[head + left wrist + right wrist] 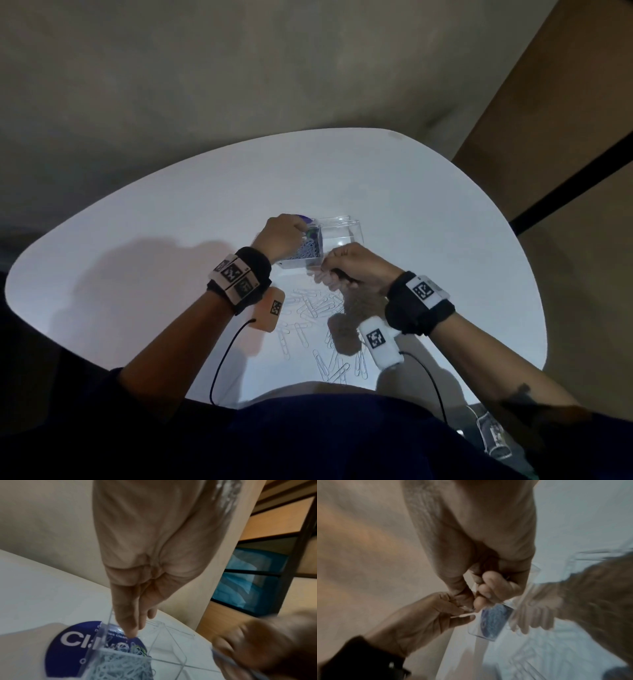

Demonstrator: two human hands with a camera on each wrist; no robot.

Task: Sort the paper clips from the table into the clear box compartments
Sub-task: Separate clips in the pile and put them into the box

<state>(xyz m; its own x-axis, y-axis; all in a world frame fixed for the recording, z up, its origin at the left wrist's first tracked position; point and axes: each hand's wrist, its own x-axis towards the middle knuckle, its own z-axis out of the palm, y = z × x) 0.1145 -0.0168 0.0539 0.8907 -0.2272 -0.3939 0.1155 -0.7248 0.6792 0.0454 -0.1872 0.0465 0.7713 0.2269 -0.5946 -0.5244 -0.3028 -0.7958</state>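
Note:
A clear box (342, 229) stands mid-table on a round blue label (68, 649). Its left compartment (310, 251) is packed with pale paper clips; the right part looks bare. My left hand (286, 234) is at the box's left wall (106, 631), fingertips (130, 633) over the rim and thumb outside, pinching the wall. My right hand (330, 270) hovers at the box's front edge with fingers bunched (476, 601), seemingly pinching paper clips; that view is blurred. Several loose paper clips (315, 308) lie on the table (154, 233) under my wrists.
An orange tag unit (270, 310) and a white one (380, 342) hang from my wrists with black cables. More clips (337, 370) lie near the table's front edge. Wooden shelving (565, 137) stands to the right.

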